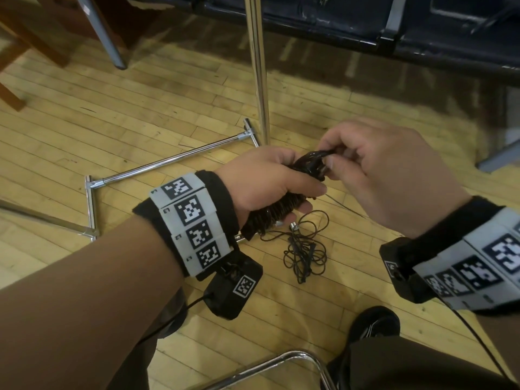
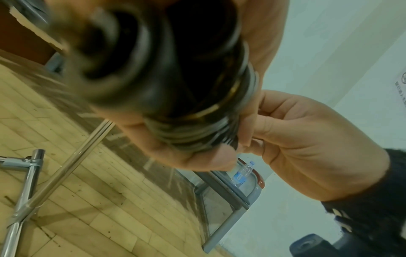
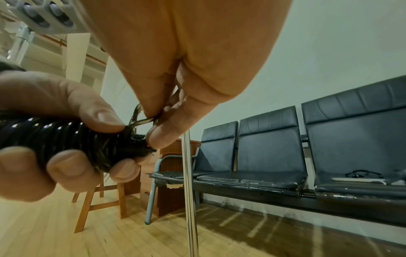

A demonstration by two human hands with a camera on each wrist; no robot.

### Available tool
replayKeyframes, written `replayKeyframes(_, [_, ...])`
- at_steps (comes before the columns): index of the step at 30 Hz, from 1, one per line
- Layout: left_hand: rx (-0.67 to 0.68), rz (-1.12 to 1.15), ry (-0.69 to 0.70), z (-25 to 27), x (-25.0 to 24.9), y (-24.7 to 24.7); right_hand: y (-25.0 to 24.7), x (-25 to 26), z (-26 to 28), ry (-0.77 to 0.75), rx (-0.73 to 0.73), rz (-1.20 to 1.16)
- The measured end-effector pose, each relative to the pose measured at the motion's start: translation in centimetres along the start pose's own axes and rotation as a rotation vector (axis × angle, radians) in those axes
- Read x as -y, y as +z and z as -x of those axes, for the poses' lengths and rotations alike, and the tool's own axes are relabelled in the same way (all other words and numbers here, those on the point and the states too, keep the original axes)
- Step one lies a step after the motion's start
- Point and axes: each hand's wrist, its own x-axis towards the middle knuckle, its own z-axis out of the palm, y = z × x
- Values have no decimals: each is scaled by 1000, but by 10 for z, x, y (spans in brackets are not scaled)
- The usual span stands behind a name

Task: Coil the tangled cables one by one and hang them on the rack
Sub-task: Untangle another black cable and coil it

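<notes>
Both forearms bare. Left hand (image 1: 264,178) and right hand (image 1: 394,175) bare. Black fabric wristband (image 1: 222,198) on left wrist under curved grey band (image 1: 188,223) of four black-and-white square code tags. Black camera box (image 1: 233,288) with own tag hangs below, thin black cable trailing. Right wrist same: black cuff (image 1: 455,218), grey tag band (image 1: 484,263), black box (image 1: 405,274), cable. Dark brown trousers (image 1: 416,364); black shoe (image 1: 374,322).

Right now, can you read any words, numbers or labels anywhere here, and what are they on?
No text can be read.
Wristbands: black-and-white square code patterns, with tiny marks beside them too small to read.
Wall sign: printed lines, cut off and too blurred to read.
Bottle: blue label, too small to read.
</notes>
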Motion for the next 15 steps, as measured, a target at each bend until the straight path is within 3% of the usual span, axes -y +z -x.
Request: replayKeyframes(15, [13,116,7,2,-4,2,4,-12,0,7,-59,-81])
